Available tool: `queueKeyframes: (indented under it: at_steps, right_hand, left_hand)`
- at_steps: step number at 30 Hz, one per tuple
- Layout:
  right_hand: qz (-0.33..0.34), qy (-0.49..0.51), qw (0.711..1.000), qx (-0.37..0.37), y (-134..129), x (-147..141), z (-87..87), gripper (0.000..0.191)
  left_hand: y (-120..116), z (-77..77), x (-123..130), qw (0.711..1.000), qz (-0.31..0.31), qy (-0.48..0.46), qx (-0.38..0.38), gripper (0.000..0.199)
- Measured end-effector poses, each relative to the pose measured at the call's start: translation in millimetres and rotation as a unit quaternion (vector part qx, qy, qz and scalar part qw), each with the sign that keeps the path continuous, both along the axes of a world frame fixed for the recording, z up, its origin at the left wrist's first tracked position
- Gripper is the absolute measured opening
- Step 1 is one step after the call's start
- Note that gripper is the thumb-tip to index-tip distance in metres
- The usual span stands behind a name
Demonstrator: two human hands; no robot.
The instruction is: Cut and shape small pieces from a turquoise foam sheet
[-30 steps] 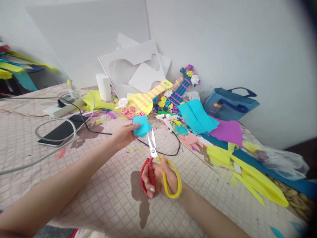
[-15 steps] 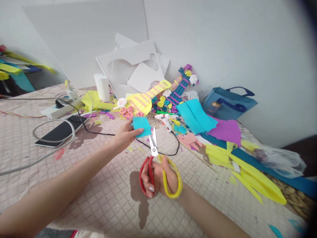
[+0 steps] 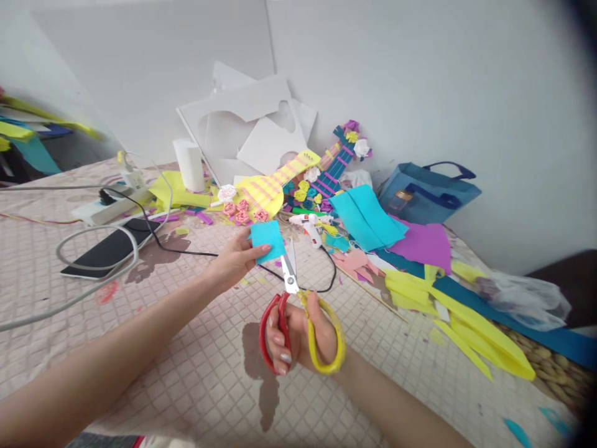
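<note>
Between the thumb and fingers of my left hand [image 3: 237,260] is a small turquoise paper piece [image 3: 268,239], held above the table. My right hand [image 3: 298,336] grips scissors [image 3: 291,281] with one red and one yellow handle. The scissor blades are parted and point away from me, with one blade at the lower right edge of the paper. A white glue gun [image 3: 312,231] lies just beyond, to the right of the blades.
Yellow [image 3: 263,196] and blue [image 3: 333,171] paper guitars with flowers stand at the back. A power strip [image 3: 109,205] and black tablet [image 3: 109,249] lie left. Turquoise sheets [image 3: 368,218], yellow strips [image 3: 485,336] and a blue bag [image 3: 424,193] are right.
The turquoise paper and the scissor blades have come closer together, the paper's lower right corner now at the blades. The whole view has shifted slightly.
</note>
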State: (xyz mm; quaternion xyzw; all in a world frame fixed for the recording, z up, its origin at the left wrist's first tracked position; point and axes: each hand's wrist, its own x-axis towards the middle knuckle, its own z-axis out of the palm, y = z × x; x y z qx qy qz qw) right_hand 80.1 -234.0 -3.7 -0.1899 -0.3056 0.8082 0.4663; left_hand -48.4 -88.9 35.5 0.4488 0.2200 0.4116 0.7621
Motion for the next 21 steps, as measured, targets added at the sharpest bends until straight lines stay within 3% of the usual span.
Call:
queueKeyframes:
  at_steps: [21]
  right_hand:
    - [-0.018, 0.009, 1.0, 0.005, 1.1, -0.8, -9.0, 0.067]
  left_hand:
    - [8.6, -3.2, -3.3, 0.998, -0.017, 0.006, 0.052, 0.048]
